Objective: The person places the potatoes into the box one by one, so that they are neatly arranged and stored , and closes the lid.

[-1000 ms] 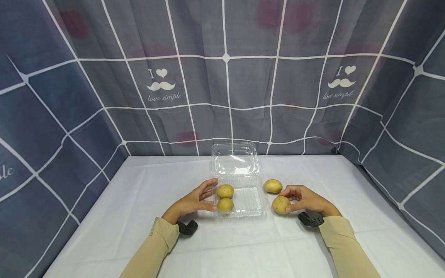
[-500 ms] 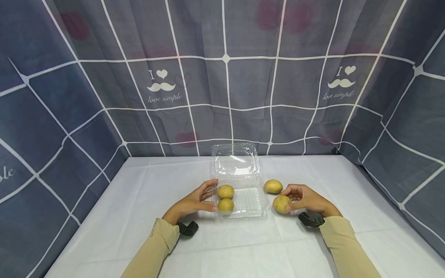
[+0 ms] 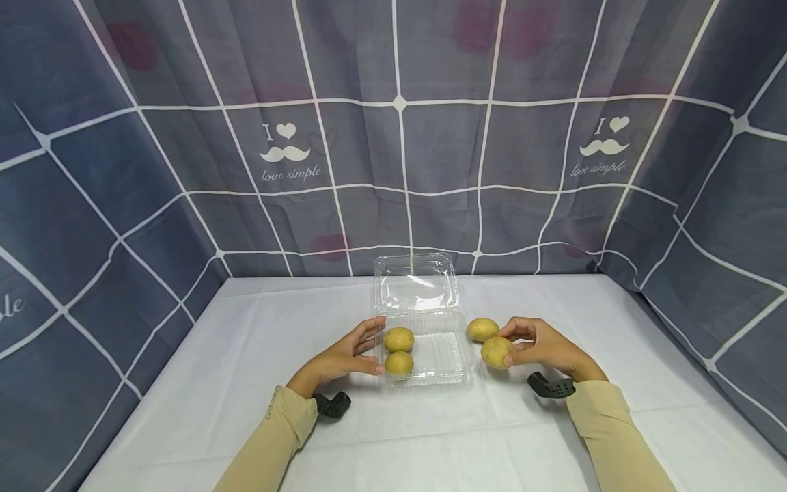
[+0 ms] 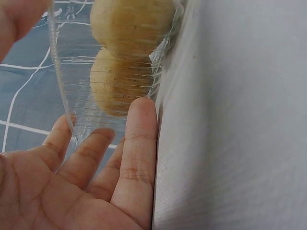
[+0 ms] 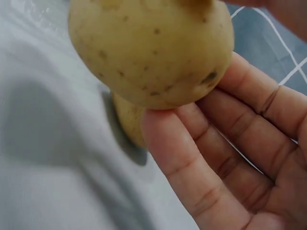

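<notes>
A clear plastic clamshell box (image 3: 439, 352) has its lid (image 3: 416, 283) raised at the back. Two potatoes, one farther back (image 3: 399, 339) and one nearer (image 3: 399, 363), sit along its left side. My left hand (image 3: 344, 352) touches the box's left wall, thumb near the front corner and fingers toward the back; in the left wrist view, extended fingers (image 4: 139, 148) lie along the ribbed plastic. My right hand (image 3: 541, 347) pinches a potato (image 3: 495, 352) between thumb and fingertips, right of the box. The right wrist view shows this potato above the cloth, its shadow below.
Another potato (image 3: 482, 329) lies on the white tablecloth (image 3: 418, 437), just behind the held one and close to the box's right edge. A dark checked curtain (image 3: 350, 150) encloses the back and both sides. Each wrist carries a black camera mount (image 3: 550, 386).
My right hand has raised the potato slightly and moved it a little away from me, now overlapping the loose potato in the head view. The left hand and the box have stayed put.
</notes>
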`<action>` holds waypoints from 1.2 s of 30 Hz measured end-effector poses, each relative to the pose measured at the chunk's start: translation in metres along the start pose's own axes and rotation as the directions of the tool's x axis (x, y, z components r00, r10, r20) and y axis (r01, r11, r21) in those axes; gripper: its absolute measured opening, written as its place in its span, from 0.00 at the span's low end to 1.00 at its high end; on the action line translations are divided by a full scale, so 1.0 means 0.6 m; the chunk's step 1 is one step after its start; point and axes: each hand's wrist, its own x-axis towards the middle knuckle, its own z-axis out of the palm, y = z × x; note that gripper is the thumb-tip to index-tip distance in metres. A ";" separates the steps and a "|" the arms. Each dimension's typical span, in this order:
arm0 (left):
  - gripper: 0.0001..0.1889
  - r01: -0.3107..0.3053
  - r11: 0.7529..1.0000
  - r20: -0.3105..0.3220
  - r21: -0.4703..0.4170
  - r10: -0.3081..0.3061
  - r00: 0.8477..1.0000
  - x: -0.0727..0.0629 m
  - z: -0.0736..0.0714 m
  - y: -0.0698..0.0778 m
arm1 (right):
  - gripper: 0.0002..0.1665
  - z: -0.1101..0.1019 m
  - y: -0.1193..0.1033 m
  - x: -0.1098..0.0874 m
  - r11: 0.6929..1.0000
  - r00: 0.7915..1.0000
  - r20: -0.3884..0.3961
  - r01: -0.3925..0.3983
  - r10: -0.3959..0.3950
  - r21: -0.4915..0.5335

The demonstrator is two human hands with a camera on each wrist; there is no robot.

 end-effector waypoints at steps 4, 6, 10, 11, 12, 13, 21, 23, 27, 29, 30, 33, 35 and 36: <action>0.55 0.005 1.000 0.000 0.001 -0.005 1.000 0.000 0.000 0.000 | 0.23 0.001 -0.007 0.002 1.000 1.000 -0.026 -0.001 0.000 -0.025; 0.55 0.007 1.000 -0.001 0.002 -0.007 1.000 0.000 0.000 0.001 | 0.23 0.002 -0.010 0.002 1.000 1.000 -0.030 0.007 -0.008 -0.025; 0.55 0.008 1.000 -0.001 0.004 -0.008 1.000 0.000 0.001 0.001 | 0.23 0.006 -0.017 0.004 1.000 0.999 -0.050 0.020 -0.021 -0.012; 0.55 0.007 1.000 0.000 0.003 -0.007 1.000 0.000 0.001 0.001 | 0.24 0.007 -0.019 0.004 1.000 0.998 -0.054 0.023 -0.023 -0.009; 0.55 0.007 1.000 0.000 0.003 -0.007 1.000 0.000 0.001 0.001 | 0.24 0.009 -0.020 0.004 1.000 0.998 -0.059 0.025 -0.025 -0.004; 0.55 0.007 1.000 0.000 0.002 -0.007 1.000 0.000 0.001 0.001 | 0.24 0.010 -0.022 0.005 1.000 0.998 -0.064 0.026 -0.026 -0.001; 0.56 0.016 1.000 0.002 0.003 -0.016 1.000 0.001 -0.001 0.001 | 0.25 0.023 -0.035 0.010 0.999 0.995 -0.094 0.037 -0.034 0.032; 0.56 0.017 1.000 0.005 0.004 -0.017 1.000 0.001 -0.002 0.001 | 0.24 0.027 -0.037 0.011 0.999 0.994 -0.104 0.033 -0.030 0.035; 0.56 0.016 1.000 0.005 0.001 -0.016 1.000 0.001 -0.001 0.002 | 0.24 0.033 -0.040 0.015 0.999 0.992 -0.122 0.025 -0.021 0.034; 0.56 0.011 1.000 0.003 -0.001 -0.011 1.000 0.000 -0.001 0.003 | 0.24 0.036 -0.042 0.016 0.999 0.991 -0.131 0.022 -0.018 0.031; 0.56 0.009 1.000 0.001 -0.001 -0.009 1.000 0.000 -0.001 0.003 | 0.24 0.038 -0.043 0.017 0.999 0.991 -0.135 0.020 -0.016 0.030; 0.56 0.005 1.000 0.000 -0.005 -0.005 1.000 -0.001 0.000 0.003 | 0.24 0.043 -0.045 0.020 0.999 0.989 -0.145 0.017 -0.012 0.031; 0.56 0.005 1.000 0.000 -0.006 -0.005 1.000 -0.001 0.001 0.004 | 0.24 0.046 -0.046 0.022 0.999 0.989 -0.148 0.013 -0.007 0.039; 0.56 0.005 1.000 -0.001 -0.005 -0.005 1.000 -0.001 0.001 0.004 | 0.24 0.048 -0.047 0.023 0.999 0.989 -0.150 0.013 -0.007 0.041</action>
